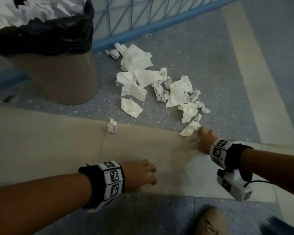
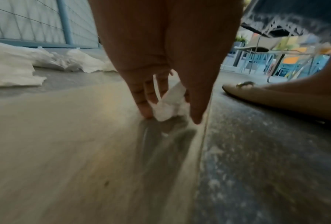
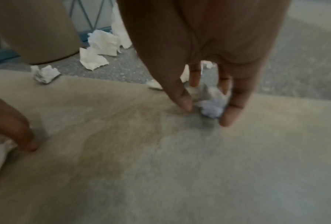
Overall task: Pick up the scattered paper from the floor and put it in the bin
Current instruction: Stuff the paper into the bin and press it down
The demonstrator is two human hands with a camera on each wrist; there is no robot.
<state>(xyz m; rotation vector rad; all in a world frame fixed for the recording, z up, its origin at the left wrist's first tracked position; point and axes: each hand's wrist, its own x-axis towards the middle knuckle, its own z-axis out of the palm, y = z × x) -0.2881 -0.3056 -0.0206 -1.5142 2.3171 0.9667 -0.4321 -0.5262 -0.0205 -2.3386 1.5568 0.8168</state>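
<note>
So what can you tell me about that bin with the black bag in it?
The bin is a plain brown tub with smooth sides that look like plastic, standing upright on the speckled grey floor beside a blue railing. A black bag lines it and folds over the rim. Crumpled white paper is heaped above the top. No hand touches it; more paper lies on the floor nearby.

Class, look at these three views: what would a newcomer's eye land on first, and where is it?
First, the white crumpled paper strewn over the grey speckled floor, right of the tan bin, whose black liner already brims with paper. Nearer, on the beige tile, the left hand and the right hand each pinch a small wad.
</note>
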